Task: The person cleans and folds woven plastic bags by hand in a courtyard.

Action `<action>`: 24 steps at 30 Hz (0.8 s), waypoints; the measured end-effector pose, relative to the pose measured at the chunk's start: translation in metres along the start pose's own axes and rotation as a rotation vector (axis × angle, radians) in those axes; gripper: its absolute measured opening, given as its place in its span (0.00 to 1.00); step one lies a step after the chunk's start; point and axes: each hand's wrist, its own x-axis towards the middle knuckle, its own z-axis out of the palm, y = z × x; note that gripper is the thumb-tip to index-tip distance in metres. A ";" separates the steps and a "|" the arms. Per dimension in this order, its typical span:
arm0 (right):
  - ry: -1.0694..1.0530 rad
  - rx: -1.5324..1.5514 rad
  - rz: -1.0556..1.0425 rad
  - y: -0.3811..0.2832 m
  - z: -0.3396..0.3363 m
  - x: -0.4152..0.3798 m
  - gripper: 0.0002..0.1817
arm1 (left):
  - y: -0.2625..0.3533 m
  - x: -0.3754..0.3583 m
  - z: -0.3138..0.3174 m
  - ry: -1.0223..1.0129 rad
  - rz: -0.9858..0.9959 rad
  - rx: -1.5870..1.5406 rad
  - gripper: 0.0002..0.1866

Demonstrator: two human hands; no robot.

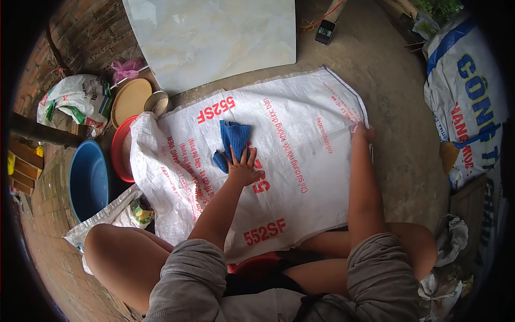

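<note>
A white woven sack (289,155) with red lettering lies spread over the ground and my lap. On its middle is a crumpled blue cloth (234,137). My left hand (243,169) rests on the lower part of this cloth, fingers spread and pressing it against the sack. At the sack's right edge, my right hand (363,132) is closed around the hem, its fingertips partly hidden.
Left of the sack stand a blue basin (89,180), a red basin (119,147), a tan round tray (129,102) and a metal bowl (157,103). Beyond lies a pale slab (214,37). A phone (325,32) sits at the back; large printed sacks (466,96) stand right.
</note>
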 end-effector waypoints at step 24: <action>-0.780 -0.685 -1.138 0.097 0.015 -0.267 0.31 | 0.001 0.003 0.009 0.137 0.011 0.045 0.52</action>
